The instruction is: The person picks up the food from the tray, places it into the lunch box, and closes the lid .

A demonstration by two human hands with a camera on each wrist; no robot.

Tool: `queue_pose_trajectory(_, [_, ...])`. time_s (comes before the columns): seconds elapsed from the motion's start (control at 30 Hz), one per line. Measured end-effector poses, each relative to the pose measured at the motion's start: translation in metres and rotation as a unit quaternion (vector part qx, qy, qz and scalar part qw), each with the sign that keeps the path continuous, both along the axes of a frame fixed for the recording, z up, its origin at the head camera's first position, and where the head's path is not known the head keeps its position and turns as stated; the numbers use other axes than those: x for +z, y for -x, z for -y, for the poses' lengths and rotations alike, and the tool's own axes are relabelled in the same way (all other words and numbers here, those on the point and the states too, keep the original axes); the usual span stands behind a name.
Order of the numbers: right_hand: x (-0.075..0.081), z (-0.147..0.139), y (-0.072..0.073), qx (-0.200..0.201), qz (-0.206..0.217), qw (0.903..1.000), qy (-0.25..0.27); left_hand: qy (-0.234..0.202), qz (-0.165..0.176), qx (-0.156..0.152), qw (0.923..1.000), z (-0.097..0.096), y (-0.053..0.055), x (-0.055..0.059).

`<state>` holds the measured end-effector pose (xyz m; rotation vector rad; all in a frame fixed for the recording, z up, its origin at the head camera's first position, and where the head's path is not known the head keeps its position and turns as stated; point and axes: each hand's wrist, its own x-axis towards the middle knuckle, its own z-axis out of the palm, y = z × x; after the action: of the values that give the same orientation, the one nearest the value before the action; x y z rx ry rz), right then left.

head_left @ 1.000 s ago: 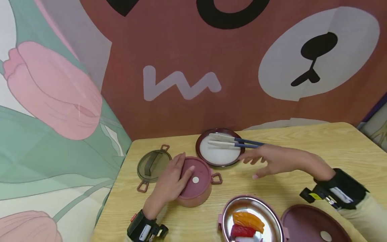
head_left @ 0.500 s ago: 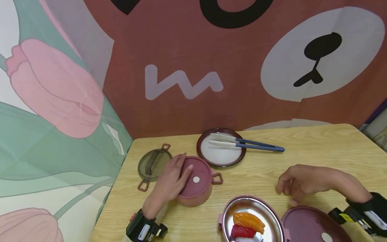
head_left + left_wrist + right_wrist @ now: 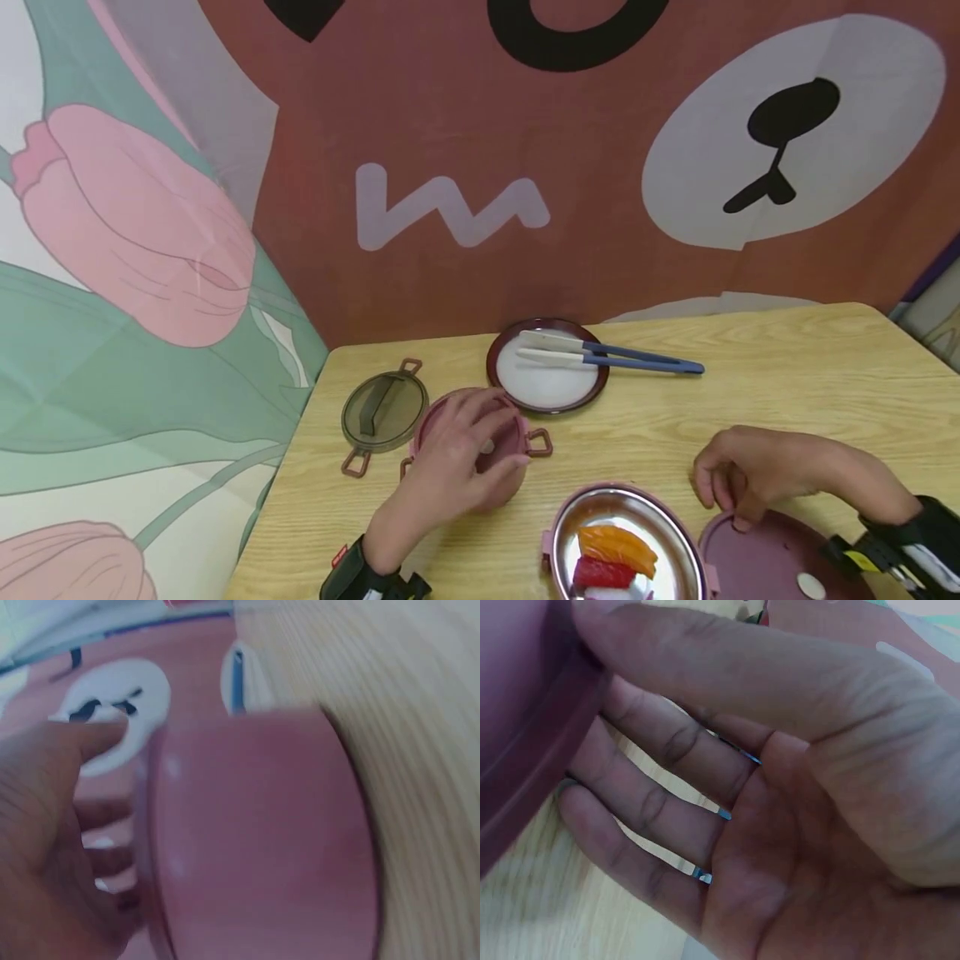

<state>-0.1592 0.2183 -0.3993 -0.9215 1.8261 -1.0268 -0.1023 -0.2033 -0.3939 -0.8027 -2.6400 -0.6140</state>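
Note:
My left hand [image 3: 450,462] is over the small pink pot [image 3: 501,490], its fingers spread across the round lid with a white dot. In the left wrist view the pot's smooth side [image 3: 262,840] fills the middle, blurred, with the fingers along the lid's edge. At the lower right, my right hand [image 3: 772,471] pinches the rim of a larger maroon lid [image 3: 761,567] between thumb and fingers. The right wrist view shows the thumb on top of that lid's edge [image 3: 532,750] and fingers beneath. Left of this lid stands a steel-lined pink pot [image 3: 681,542].
Inside the steel-lined pot are an orange piece [image 3: 615,546] and a red piece [image 3: 600,572] of food. Blue-and-white tongs [image 3: 637,362] lie across a white plate with a brown rim [image 3: 492,367]. A glass lid [image 3: 405,408] with two side handles lies at the left.
My right hand has come from beside the tongs down to the larger lid and now pinches its rim. The left hand has shifted right across the small pot's lid.

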Motion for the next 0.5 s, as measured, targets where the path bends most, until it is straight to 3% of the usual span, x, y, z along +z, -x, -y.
queue_pose_trajectory(0.13, [-0.001, 0.002, 0.001, 0.004, -0.007, 1.0000, 0.001, 0.015, 0.028, -0.064, 0.9975, -0.012, -0.010, 0.004])
queue_pose_trajectory(0.27, [0.000, 0.000, 0.003, 0.024, -0.053, 0.9982, 0.015, 0.042, 0.050, -0.116, 0.9911, -0.019, -0.017, 0.003])
queue_pose_trajectory(0.5, [-0.002, -0.003, 0.009, 0.049, -0.109, 0.9919, 0.042, 0.079, 0.039, -0.157, 0.9836, -0.023, -0.021, -0.005])
